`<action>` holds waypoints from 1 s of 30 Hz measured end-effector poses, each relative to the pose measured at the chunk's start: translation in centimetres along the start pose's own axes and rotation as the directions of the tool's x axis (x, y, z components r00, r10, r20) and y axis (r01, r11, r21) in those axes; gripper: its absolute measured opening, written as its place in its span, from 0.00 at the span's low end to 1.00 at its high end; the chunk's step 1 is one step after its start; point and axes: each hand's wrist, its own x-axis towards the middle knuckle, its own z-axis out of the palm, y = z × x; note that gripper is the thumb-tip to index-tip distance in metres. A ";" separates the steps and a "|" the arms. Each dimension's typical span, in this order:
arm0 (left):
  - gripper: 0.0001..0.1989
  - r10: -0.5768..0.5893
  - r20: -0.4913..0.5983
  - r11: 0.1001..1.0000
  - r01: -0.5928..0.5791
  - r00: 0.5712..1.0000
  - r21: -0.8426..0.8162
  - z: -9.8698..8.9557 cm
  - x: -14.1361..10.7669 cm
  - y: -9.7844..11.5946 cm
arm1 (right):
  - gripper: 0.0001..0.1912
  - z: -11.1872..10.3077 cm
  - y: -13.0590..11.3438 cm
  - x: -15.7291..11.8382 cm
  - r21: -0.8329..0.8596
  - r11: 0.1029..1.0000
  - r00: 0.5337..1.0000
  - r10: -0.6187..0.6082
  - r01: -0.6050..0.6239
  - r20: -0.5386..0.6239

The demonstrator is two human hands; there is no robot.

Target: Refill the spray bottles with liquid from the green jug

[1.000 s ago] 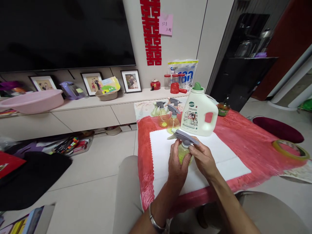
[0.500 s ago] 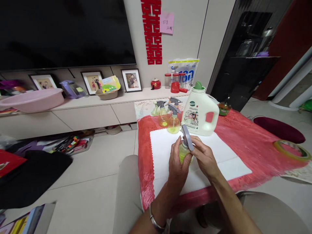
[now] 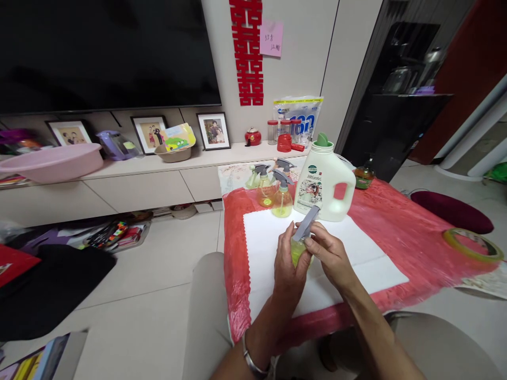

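Between my hands, over the white cloth [image 3: 269,285], is a small clear spray bottle [image 3: 298,252] with yellow-green liquid and a grey trigger head [image 3: 307,224]. My left hand [image 3: 289,264] wraps round the bottle's body. At the neck, my right hand [image 3: 330,253] closes its fingers on the spray head, partly hiding the collar. Just beyond stand more spray bottles with grey tops, including one with pale yellow liquid [image 3: 282,203] and an amber one [image 3: 265,192]. Right of them is a large cream detergent jug [image 3: 327,184] with a green cap piece in its mouth.
A red plastic cover [image 3: 380,221] lies over the low table. A roll of tape [image 3: 473,244] lies on the right side, and a dark green pump bottle [image 3: 364,175] stands behind the jug. Against the wall, a long cabinet [image 3: 146,182] holds frames, jars and a pink basin [image 3: 55,161].
The spray head has turned on the bottle, its grey top swinging from leaning left and away to pointing right and away. My right fingers have shifted with it; my left hand stays put.
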 end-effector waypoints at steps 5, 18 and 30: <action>0.23 -0.034 0.002 0.999 0.034 0.999 0.011 -0.2 0.0 0.4 | 0.18 0.9 1.1 -0.2 0.086 0.995 0.995 0.055 -0.048 -0.081; 0.17 -0.011 0.003 1.000 0.011 1.000 0.018 -0.2 0.0 0.7 | 0.22 1.4 1.8 -0.7 0.193 0.979 0.990 0.090 -0.067 -0.112; 0.24 -0.023 -0.022 1.000 0.024 0.999 0.020 -0.1 -0.2 0.2 | 0.28 2.0 1.9 -0.6 0.275 0.959 0.984 0.108 -0.066 -0.141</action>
